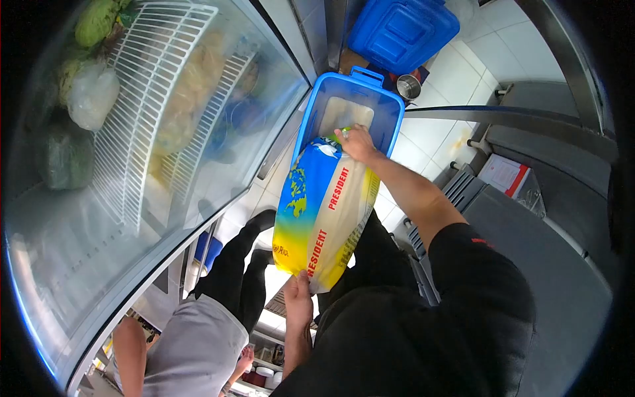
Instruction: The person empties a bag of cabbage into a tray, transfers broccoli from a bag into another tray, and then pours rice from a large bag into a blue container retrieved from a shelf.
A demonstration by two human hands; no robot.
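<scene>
A large blue, yellow and white rice bag printed "PRESIDENT" slants from my body toward a blue plastic bin. Its upper end is at the bin's near side. Pale contents show inside the bin. My right hand grips the gathered top end of the bag, over the bin. At the other end, my left hand holds a lower corner, thumb on the printed side. The fingers behind the bag are hidden. I cannot see whether anything pours out.
A blue lid and a metal pot lie beyond the bin. To the left is a glass-fronted fridge with wire shelves and bagged vegetables. Another person in a grey shirt stands close at lower left. A grey counter is on the right.
</scene>
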